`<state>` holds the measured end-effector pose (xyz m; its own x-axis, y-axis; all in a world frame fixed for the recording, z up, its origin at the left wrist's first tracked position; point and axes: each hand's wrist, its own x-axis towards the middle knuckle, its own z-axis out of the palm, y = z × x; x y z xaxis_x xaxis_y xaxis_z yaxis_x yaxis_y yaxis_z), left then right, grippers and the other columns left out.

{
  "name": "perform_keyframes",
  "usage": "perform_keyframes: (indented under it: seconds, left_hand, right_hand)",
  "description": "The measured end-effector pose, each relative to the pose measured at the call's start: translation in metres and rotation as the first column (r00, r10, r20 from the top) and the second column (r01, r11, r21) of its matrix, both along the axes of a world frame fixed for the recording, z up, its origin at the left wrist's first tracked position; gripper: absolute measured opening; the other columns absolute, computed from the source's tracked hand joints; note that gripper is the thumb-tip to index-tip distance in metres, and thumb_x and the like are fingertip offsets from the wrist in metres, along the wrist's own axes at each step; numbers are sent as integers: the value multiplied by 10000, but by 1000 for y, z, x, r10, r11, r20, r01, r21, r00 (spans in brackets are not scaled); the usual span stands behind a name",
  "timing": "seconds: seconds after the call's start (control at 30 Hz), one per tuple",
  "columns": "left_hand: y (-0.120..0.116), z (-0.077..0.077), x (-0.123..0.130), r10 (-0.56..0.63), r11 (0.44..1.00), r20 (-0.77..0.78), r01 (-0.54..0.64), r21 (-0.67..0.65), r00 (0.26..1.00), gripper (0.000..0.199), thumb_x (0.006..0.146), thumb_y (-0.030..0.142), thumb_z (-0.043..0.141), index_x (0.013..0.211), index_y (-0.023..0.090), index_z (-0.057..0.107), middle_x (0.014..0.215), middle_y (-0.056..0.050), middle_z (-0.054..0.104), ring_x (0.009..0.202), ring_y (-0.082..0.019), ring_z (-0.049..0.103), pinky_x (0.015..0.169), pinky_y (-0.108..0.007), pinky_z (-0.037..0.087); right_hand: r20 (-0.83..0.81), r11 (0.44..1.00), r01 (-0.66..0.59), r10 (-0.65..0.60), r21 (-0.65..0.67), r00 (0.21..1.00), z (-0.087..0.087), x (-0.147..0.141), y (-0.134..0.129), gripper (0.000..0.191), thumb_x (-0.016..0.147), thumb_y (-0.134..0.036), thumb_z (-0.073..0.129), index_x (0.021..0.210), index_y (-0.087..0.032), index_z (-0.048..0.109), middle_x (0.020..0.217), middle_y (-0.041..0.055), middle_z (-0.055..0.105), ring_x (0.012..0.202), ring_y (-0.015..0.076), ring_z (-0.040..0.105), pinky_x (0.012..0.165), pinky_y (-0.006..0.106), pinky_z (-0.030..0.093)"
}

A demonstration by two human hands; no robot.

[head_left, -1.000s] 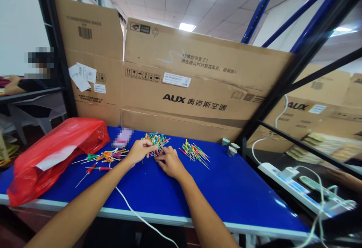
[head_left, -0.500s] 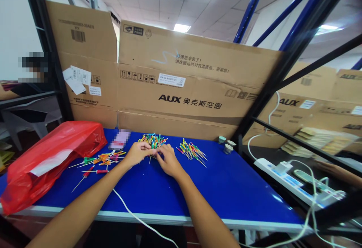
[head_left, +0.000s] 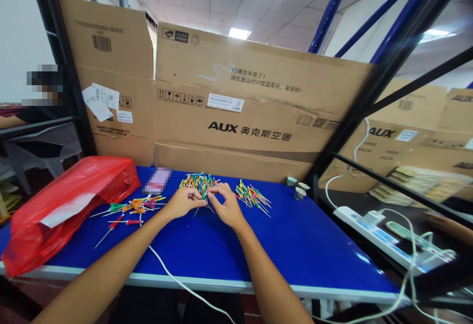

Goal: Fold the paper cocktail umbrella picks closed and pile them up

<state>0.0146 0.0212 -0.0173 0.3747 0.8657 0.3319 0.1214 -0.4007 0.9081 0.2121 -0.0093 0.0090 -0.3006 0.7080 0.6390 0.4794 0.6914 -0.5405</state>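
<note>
My left hand (head_left: 185,202) and my right hand (head_left: 226,206) meet at the near edge of a dense pile of colour-tipped thin sticks (head_left: 197,181). Between their pinched fingertips is a small green-tipped stick (head_left: 204,196), mostly covered by the fingers. A smaller bunch of colour-tipped sticks (head_left: 253,197) lies just right of my right hand. Left of my left hand, loose sticks with orange, green and red wrapped heads (head_left: 136,206) are scattered, looking like folded cocktail umbrellas.
A red plastic bag (head_left: 74,206) covers the left of the blue table (head_left: 295,245). Small round containers (head_left: 300,193) stand at the back right. Cardboard (head_left: 236,127) walls the back. A white cable (head_left: 177,279) crosses the front edge. A power strip (head_left: 373,235) lies beyond the right post.
Both hands stay together at the pile's near edge. My right hand has shifted slightly right and up, and the fingertips are a little farther apart, showing the green tip.
</note>
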Motion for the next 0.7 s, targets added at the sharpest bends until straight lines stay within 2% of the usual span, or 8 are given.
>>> perform_keyframes:
  seconds: [0.23,0.37,0.47,0.57,0.7]
  left_hand:
    - [-4,5,1,26,999,-25,-26,23,999,322,662,431,818,668,139,683,563,15,612,507,-104,487,478,-204,332]
    - [-6,7,1,8,999,-41,-6,31,999,323,680,441,801,662,141,682,560,14,608,506,-102,477,470,-200,327]
    - [-7,7,2,3,1000,-10,-3,31,1000,342,670,446,811,634,142,658,555,16,606,499,-99,483,464,-197,335]
    - [-8,7,3,10,1000,31,-9,-22,999,347,673,445,818,658,141,651,551,16,615,473,-99,512,449,-197,355]
    - [-8,7,6,-11,992,134,28,-125,991,352,698,441,811,788,129,676,570,8,646,460,-113,566,449,-214,435]
  right_hand:
    - [-89,996,-14,6,-93,996,-4,0,7,220,922,-403,595,867,-221,704,903,51,711,891,219,595,842,356,437]
    - [-80,990,-47,37,-129,996,-5,-1,7,205,904,-402,617,896,-218,707,920,48,718,881,212,613,876,361,440]
    - [-84,984,-64,51,-164,995,-5,-3,5,213,899,-409,616,919,-217,705,939,50,723,876,213,622,846,354,458]
    - [-105,980,-61,42,-190,994,-5,-6,3,229,890,-424,617,912,-213,706,906,46,728,844,210,624,802,339,473]
    - [-159,975,-58,24,-215,987,-8,-8,6,256,876,-446,627,896,-204,709,840,40,720,778,196,616,743,313,482]
